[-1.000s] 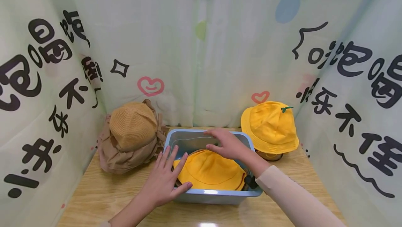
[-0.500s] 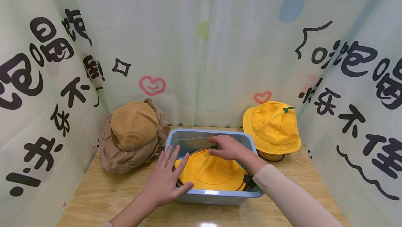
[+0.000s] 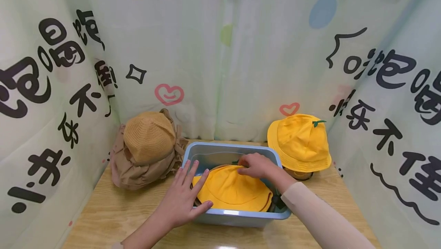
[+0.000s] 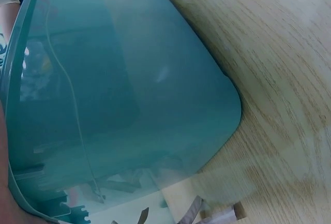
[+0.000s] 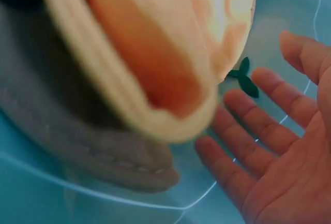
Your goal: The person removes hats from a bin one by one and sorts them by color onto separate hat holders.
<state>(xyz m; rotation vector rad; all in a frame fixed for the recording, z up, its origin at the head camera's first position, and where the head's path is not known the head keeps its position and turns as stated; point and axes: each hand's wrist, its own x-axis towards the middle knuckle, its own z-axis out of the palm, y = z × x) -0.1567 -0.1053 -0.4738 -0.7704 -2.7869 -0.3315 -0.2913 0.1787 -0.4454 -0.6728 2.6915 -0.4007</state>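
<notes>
A yellow bucket hat (image 3: pixel 231 189) lies folded inside the blue plastic bin (image 3: pixel 241 214). Beneath it, the right wrist view shows a dark greyish-brown brim (image 5: pixel 103 151). My left hand (image 3: pixel 180 199) is spread over the bin's left front corner, fingers straight; in the left wrist view the bin's outer wall (image 4: pixel 129 79) fills most of the picture. Inside the bin, my right hand (image 3: pixel 256 166) is at the upper right edge of the folded hat. Its fingers (image 5: pixel 258 125) are extended and apart beside the hat, near a green sprout trim (image 5: pixel 245 79). Whether they touch the fabric I cannot tell.
Back left stands a brown backpack (image 3: pixel 138 176) with a straw hat (image 3: pixel 149 136) on it. Another yellow hat (image 3: pixel 299 142) with a green sprout sits at the back right, over something brown. Printed curtains (image 3: pixel 193 42) enclose the wooden table (image 3: pixel 113 218).
My right hand has moved down and slightly right, from above the hat's far edge to its upper right side. The left hand stays at the bin's corner.
</notes>
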